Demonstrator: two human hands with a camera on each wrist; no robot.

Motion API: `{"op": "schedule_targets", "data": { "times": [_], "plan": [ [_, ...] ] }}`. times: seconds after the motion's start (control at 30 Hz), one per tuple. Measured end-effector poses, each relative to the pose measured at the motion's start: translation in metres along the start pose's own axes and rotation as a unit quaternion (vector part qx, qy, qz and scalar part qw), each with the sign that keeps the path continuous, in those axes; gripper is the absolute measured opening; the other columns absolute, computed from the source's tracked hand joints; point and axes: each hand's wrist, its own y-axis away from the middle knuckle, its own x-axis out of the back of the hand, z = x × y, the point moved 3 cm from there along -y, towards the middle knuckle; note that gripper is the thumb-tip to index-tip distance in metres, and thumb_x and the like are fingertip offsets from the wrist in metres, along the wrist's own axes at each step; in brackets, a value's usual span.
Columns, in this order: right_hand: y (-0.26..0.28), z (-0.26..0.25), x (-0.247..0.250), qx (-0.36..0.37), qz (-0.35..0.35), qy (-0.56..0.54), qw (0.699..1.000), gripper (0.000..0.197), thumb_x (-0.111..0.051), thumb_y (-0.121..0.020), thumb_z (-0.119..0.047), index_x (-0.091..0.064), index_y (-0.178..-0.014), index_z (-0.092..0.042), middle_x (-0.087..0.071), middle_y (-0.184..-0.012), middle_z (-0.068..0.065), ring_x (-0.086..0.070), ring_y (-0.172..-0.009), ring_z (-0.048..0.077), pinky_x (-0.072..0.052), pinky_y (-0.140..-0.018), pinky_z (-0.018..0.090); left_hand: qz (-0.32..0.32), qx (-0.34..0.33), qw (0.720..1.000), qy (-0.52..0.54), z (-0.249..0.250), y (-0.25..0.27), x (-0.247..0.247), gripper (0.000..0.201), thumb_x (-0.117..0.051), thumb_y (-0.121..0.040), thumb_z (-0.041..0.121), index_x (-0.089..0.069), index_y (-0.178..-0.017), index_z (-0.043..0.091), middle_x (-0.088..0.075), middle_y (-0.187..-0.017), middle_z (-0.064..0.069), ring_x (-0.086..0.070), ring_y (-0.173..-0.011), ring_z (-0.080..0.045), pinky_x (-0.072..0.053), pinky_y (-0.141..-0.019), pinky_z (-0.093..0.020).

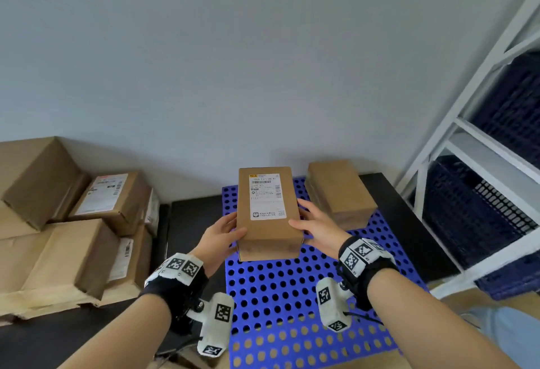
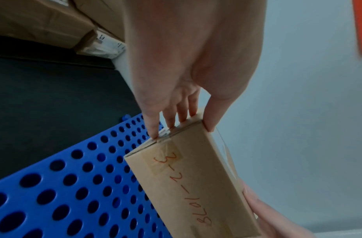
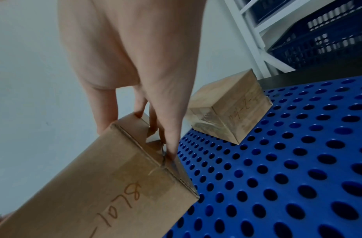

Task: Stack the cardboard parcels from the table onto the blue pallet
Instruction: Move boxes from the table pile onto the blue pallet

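Wall (image 1: 233,61): a plain pale wall is being seen behind everything.
Counter (image 1: 190,216): the dark counter is being covered in part by the blue pallet.
Shelf (image 1: 455,123): blue crates are being kept in the white shelf on the right.
Blue pallet (image 1: 277,295): it is being seen lying flat, full of round holes.
Pile of parcels (image 1: 73,222): many brown parcels are being kept in a heap on the left, off the pallet.
Plain parcel (image 1: 340,192): it is being carried by the pallet at the far right corner.
Held parcel (image 1: 267,213): it is being held up over the pallet's far middle, white label on top, just beside the plain parcel.
Left hand (image 1: 223,232): its grip is being kept on the held parcel's left side, thumb on top.
Right hand (image 1: 317,225): its grip is being kept on the right side, thumb on top.
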Motion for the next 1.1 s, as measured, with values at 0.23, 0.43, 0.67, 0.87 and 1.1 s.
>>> {"op": "schedule_targets", "data": {
  "times": [0.23, 0.43, 0.67, 0.87, 1.1],
  "plan": [
    [-0.032, 0.028, 0.032, -0.018, -0.043, 0.043, 0.998, 0.064, -0.060, -0.089, -0.002, -0.034, -0.142, -0.025, -0.048, -0.138, -0.007, -0.049, -0.124, 0.015, -0.042, -0.105, 0.043, 0.058, 0.024, 0.998, 0.029, -0.033, -0.015, -0.032, 0.047, -0.051, -0.093, 0.002, -0.041, -0.137, 0.015, -0.057, -0.129, 0.001, -0.057, -0.108, -0.014, -0.049, -0.080, -0.029],
    [-0.053, 0.045, 0.036, -0.014, -0.035, 0.082, 0.996, 0.070, -0.062, -0.087, -0.002, -0.030, -0.146, -0.023, -0.040, -0.147, -0.005, -0.041, -0.132, 0.016, -0.040, -0.107, 0.046, 0.086, 0.030, 0.996, 0.022, -0.045, -0.028, -0.039, 0.047, -0.048, -0.094, -0.001, -0.039, -0.137, 0.015, -0.059, -0.117, 0.008, -0.057, -0.102, -0.010, -0.047, -0.075, -0.024],
    [-0.072, 0.044, 0.032, -0.009, -0.039, 0.130, 0.991, 0.067, -0.056, -0.091, -0.001, -0.025, -0.148, -0.018, -0.039, -0.147, 0.000, -0.042, -0.126, 0.009, -0.039, -0.106, 0.029, 0.106, 0.022, 0.994, 0.008, -0.050, -0.057, -0.033, 0.052, -0.048, -0.092, -0.006, -0.035, -0.140, 0.011, -0.046, -0.142, -0.001, -0.055, -0.110, -0.016, -0.050, -0.076, -0.024],
    [-0.071, 0.032, 0.030, 0.021, -0.041, 0.261, 0.964, 0.071, -0.054, -0.094, -0.010, -0.013, -0.151, -0.019, -0.030, -0.151, -0.004, -0.032, -0.133, 0.006, -0.028, -0.099, 0.015, 0.082, -0.001, 0.996, -0.040, -0.055, -0.070, -0.032, 0.062, -0.063, -0.085, 0.001, -0.036, -0.138, 0.019, -0.056, -0.129, 0.004, -0.058, -0.107, -0.010, -0.048, -0.091, -0.030],
    [-0.069, 0.022, 0.044, 0.120, -0.016, 0.472, 0.873, 0.069, -0.055, -0.094, -0.028, -0.016, -0.151, -0.029, 0.004, -0.160, -0.005, 0.006, -0.147, 0.012, -0.008, -0.119, 0.035, 0.044, -0.003, 0.985, -0.168, -0.059, -0.076, -0.032, 0.101, -0.080, -0.069, 0.008, -0.017, -0.147, 0.025, -0.051, -0.133, 0.005, -0.055, -0.115, -0.013, -0.051, -0.095, -0.033]
  ]
}}
